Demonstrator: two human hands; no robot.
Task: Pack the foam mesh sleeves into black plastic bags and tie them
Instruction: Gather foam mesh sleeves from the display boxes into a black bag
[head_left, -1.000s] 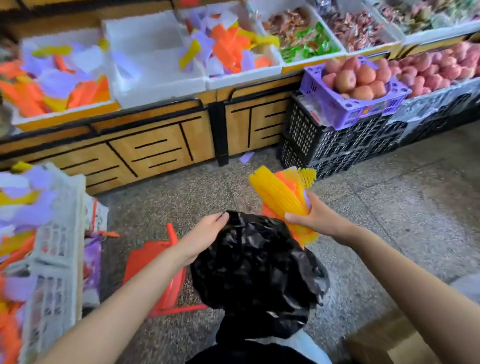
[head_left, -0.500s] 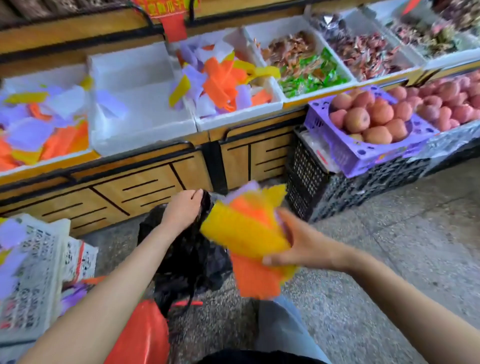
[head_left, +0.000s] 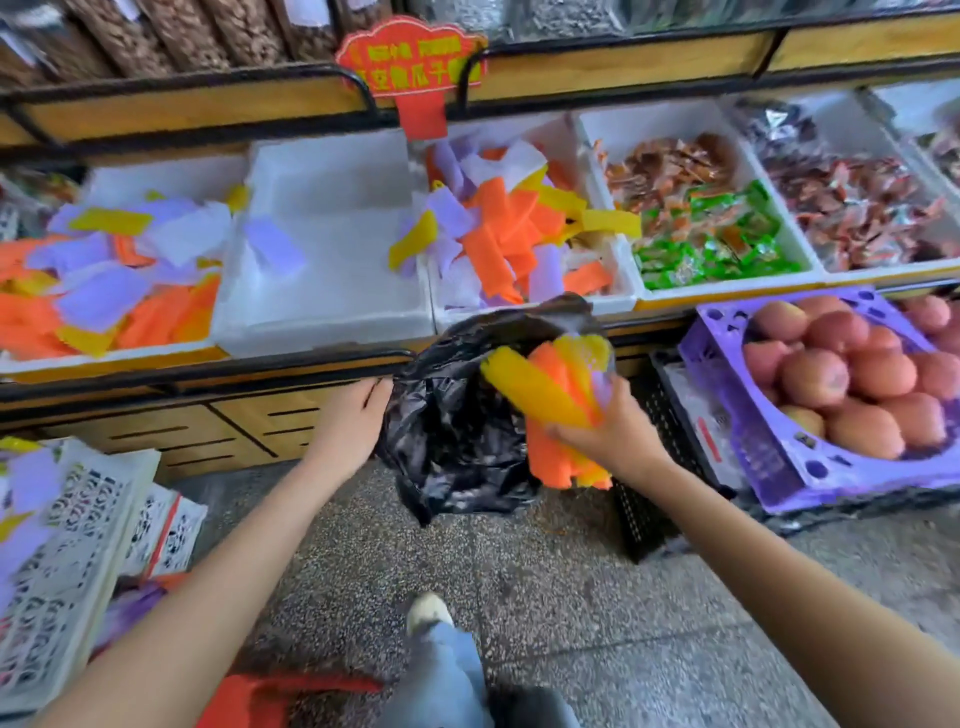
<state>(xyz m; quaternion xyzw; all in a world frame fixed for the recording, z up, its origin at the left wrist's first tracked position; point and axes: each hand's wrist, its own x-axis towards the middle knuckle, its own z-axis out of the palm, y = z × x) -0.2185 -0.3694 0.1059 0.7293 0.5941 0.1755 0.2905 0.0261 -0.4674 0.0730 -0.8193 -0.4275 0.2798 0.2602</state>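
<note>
Bright, even daylight lit the scene with faint shadows; motion blur softened all detail, and wide-angle distortion bowed the edges.

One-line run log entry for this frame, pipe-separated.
left hand: holds black bag rim | right hand: grips sleeve bundle at bag mouth | status: bundle not fully in, bag untied

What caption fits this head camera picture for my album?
The left hand grips a black bag while the right hand holds yellow and orange foam sleeves at its mouth.
</note>
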